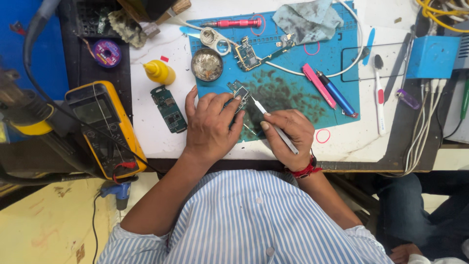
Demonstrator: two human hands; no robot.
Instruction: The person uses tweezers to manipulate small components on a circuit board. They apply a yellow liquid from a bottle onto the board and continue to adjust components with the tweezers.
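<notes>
Right hand [288, 131] closed around a slim white-handled tool [276, 127], pen-style grip, tip resting on a small circuit board [240, 94]. Left hand [211, 124] lies palm-down, fingers curled over the near edge of the same board, pinning it flat. Board sits on the blue work mat [273, 54], near the mat's lower left area, where the surface is stained with dark smears. A thin metal piece, possibly tweezers, shows just below the board between the two hands; cannot tell exactly what it is. Just above the left hand: a round metal tin [207, 64] with grey residue. Beyond it, a second, larger circuit board [251, 54] with a white cable crossing under it, a loupe-like white ring [215, 39] and a red-handled screwdriver [234, 23]. Grey cloth [308, 19] crumpled at the mat's far edge. Right of the hands on the mat: a pink tool [318, 85] and a blue pen-shaped tool [337, 94], lying side by side at a slant. Off the mat to the right, a white toothbrush [379, 98]. Left of the mat on the white table: a green circuit board [168, 109] and a yellow squeeze bottle [159, 72] on its side. Further left, a yellow multimeter [105, 127] with leads attached. Red thread band on the right wrist.
</notes>
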